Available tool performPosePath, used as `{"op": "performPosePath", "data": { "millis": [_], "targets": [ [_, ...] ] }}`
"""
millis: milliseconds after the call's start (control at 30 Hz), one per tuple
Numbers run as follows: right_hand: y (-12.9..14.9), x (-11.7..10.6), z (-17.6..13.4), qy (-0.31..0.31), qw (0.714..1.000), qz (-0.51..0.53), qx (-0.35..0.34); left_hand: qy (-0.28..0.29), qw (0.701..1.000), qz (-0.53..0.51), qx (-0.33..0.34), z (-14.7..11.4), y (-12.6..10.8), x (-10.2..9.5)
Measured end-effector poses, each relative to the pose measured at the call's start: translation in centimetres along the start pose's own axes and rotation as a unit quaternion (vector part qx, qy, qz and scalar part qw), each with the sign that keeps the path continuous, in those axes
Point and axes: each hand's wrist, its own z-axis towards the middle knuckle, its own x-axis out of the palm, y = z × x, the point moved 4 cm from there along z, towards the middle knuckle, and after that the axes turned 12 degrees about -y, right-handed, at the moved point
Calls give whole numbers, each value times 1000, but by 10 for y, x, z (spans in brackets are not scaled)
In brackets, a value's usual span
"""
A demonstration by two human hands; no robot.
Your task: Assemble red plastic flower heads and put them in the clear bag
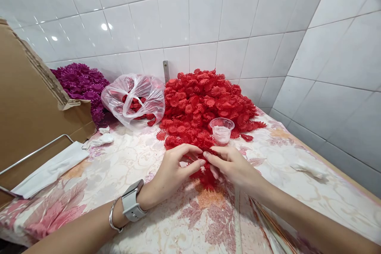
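Close together at the front of a heap of red flower pieces (199, 99), my two hands meet at their fingertips. My left hand (174, 168), below a watch and a bangle, pinches at a red flower piece (205, 178) with thumb and forefinger. Thumb and fingers of my right hand (235, 166) are closed on the same red piece from the other side. Exactly where each fingertip grips is partly hidden. Just beyond my right hand stands a small clear plastic cup (222, 131) with whitish stuff in it.
A tied clear plastic bag (133, 101) of red pieces and a purple flower heap (83, 85) lie at the back left. A cardboard box (38, 99) stands left. Thin stems (270, 226) lie under my right forearm on the floral tablecloth (154, 218). Tiled walls close the back and right.
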Motion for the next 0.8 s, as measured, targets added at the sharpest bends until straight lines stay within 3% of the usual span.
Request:
{"op": "performPosePath", "data": {
  "millis": [233,400,533,633,700,800],
  "targets": [
    [-7,-2,2,-35,999,-26,-6,52,994,-68,-69,-1,4,4],
    [-4,3,2,27,999,38,22,46,980,-142,-128,2,9,3],
    [-2,5,4,34,994,95,46,35,930,-278,-238,3,15,6],
    [-6,0,8,3,984,162,73,14,892,-355,-279,6,20,5],
    [-9,-7,11,-44,979,183,84,-14,902,-342,-262,11,24,-1],
    [-13,-10,13,-71,979,157,107,-84,971,-160,-159,19,26,-15]
  ]
}}
